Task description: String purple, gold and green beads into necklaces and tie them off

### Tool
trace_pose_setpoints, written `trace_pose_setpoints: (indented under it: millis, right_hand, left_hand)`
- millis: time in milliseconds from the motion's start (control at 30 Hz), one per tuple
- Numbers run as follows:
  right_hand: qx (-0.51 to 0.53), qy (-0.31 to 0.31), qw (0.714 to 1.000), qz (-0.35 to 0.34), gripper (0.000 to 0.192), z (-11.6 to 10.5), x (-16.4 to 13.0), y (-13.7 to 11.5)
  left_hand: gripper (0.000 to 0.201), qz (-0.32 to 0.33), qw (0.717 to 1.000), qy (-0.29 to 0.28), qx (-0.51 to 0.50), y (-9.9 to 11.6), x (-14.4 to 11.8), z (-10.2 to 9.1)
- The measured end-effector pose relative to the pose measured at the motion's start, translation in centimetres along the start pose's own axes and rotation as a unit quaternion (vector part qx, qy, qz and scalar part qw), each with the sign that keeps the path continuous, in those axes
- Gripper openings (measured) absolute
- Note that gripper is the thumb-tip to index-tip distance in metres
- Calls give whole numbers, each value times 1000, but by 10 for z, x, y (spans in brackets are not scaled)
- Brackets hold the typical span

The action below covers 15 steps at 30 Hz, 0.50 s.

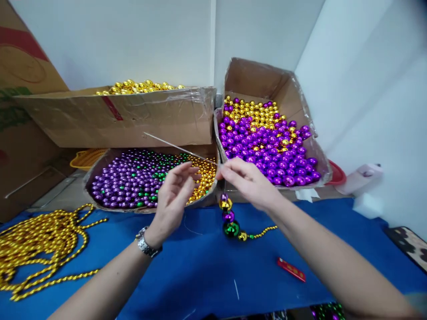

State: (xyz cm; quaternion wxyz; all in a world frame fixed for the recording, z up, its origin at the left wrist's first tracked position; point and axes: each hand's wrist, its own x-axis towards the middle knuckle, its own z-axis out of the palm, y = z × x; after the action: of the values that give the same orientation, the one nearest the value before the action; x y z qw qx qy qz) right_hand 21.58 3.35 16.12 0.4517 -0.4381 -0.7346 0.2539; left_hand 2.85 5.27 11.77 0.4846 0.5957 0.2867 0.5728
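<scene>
My right hand point(248, 181) pinches the near end of a long thin metal needle point(176, 146) that slants up to the left over the boxes. Below that hand hangs a short string of threaded beads point(229, 218): gold, purple, then a large green one, ending in a thin gold bead chain lying on the blue cloth point(200, 266). My left hand point(171, 200), with a metal watch on the wrist, hovers just left of the needle with its fingers spread and nothing in them, in front of the shallow box of purple, green and gold beads point(133, 178).
A tilted cardboard box of purple and gold beads point(267, 142) stands at the back right. Behind the shallow box sits a tall box heaped with gold beads point(140, 86). A pile of gold bead chain point(40, 244) lies at left. A small red object point(291, 269) rests near my right forearm.
</scene>
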Motion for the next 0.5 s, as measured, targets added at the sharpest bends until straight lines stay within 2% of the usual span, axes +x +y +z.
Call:
trace_pose_setpoints:
  millis: [67, 133, 233, 333, 367, 433, 500]
  right_hand:
    - [88, -24, 996, -7, 27, -14, 22, -28]
    - [153, -31, 988, 12, 28, -26, 43, -55]
    - [147, -21, 988, 33, 52, -46, 66, -91]
    - [87, -29, 996, 5, 83, -65, 81, -117]
    - [59, -27, 998, -6, 86, -72, 86, -122]
    - [14, -5, 1000, -27, 69, -85, 92, -130]
    - [-17, 31, 998, -44, 35, -99, 96, -135]
  left_hand:
    - [47, -20, 995, -96, 33, 2, -1, 15]
    - [51, -24, 986, -158, 41, 6, 6, 32]
    - [45, -1, 983, -185, -10, 16, 28, 57]
    - [38, 27, 975, -214, -51, 25, 52, 80]
    - [35, 36, 973, -221, -51, 27, 59, 87]
    - [30, 51, 971, -228, -41, 28, 70, 99]
    - [25, 64, 973, -222, -23, 28, 80, 108]
